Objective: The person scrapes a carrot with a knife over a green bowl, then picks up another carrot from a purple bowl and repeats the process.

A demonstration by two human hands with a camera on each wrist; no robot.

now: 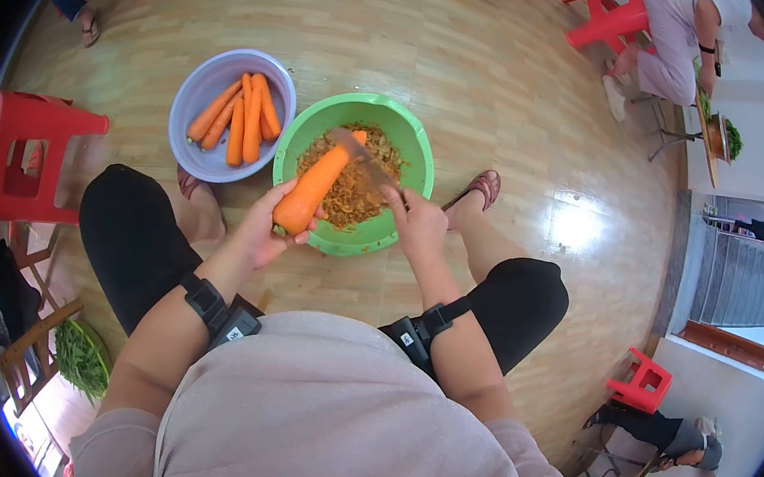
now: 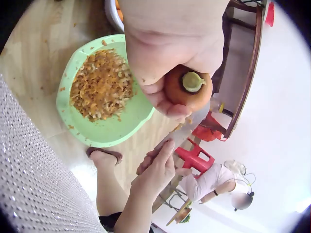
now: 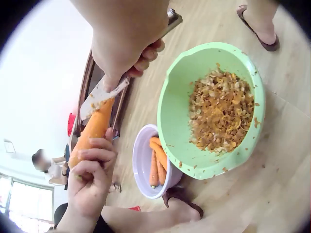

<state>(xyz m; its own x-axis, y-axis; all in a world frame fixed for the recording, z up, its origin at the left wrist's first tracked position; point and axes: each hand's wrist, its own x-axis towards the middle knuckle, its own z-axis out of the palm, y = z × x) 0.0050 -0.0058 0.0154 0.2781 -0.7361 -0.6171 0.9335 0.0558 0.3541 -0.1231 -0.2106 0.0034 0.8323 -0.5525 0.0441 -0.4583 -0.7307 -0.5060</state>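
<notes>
My left hand [image 1: 261,231] grips a thick orange carrot [image 1: 305,196] near its stem end, and its tip points away from me over the green basin [image 1: 419,155]. In my right hand [image 1: 420,228] is a broad-bladed knife [image 3: 100,98]. The blade lies against the carrot's narrow end, with small orange bits stuck to it in the right wrist view. Under both hands, the basin holds a heap of orange and pale shavings [image 2: 102,85]. The left wrist view shows the carrot's cut green stem end [image 2: 193,81] facing the camera.
Left of the basin, a lavender tub [image 1: 182,118] holds several whole carrots [image 1: 252,125]. A red stool [image 1: 40,155] stands at the left, near a basket of greens [image 1: 81,357]. Other people [image 1: 676,46] sit along the right side. My feet flank the tubs on the wooden floor.
</notes>
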